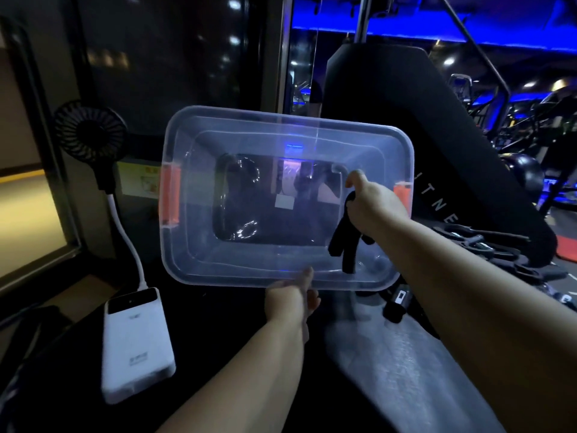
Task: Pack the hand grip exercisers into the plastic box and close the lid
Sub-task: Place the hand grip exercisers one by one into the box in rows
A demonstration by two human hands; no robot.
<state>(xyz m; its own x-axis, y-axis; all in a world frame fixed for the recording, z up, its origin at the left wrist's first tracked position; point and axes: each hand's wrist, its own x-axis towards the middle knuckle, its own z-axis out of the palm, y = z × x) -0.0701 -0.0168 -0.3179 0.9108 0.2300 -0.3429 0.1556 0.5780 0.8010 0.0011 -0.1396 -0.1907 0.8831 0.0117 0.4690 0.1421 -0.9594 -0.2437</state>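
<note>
A clear plastic box (199,145) with orange side latches (170,196) is tilted up with its opening facing me, and nothing lies inside it. My left hand (292,300) grips its near rim from below. My right hand (373,204) reaches over the box's right side and grips a black hand grip exerciser (342,242) by its top, the two handles hanging down inside the opening. More black exercisers (477,242) lie in a pile at the right. A translucent sheet that may be the lid (402,364) lies below the box.
A white power bank (135,345) lies at the lower left, with a small black fan (89,131) on a white neck plugged into it. A black padded gym machine (415,120) stands behind the box. A small black device (398,303) rests under the box's right corner.
</note>
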